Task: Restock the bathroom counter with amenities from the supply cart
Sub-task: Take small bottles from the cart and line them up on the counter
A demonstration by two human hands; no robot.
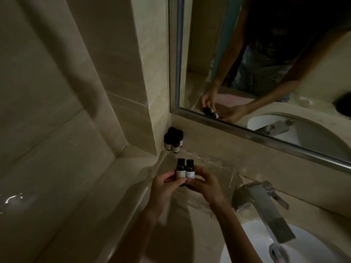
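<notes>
Head view looks down at the corner of the pale stone counter (191,213), and from where I stand the restocking seems to be in the middle. A group of small dark labelled bottles (173,140) already stands upright in the corner, against the wall and just under the metal-framed mirror (266,138); it is too dark to count them exactly. The person holds two small dark bottles with black caps and white labels (180,170) upright and side by side, touching each other, above the counter and near that group but not yet with it. The left hand (165,184) pinches the pair from its side with thumb and fingers, and the right hand (205,184) closes its fingers on them from the other side, so both hands are clamped on the bottles. Under the hands there is maybe a clear tray, but I cannot tell for sure. To the right are the chrome faucet (264,207) and the white basin (247,242). What is left, I judge, is to set these two down. The supply cart is not in view, so I cannot say whether more items wait.
</notes>
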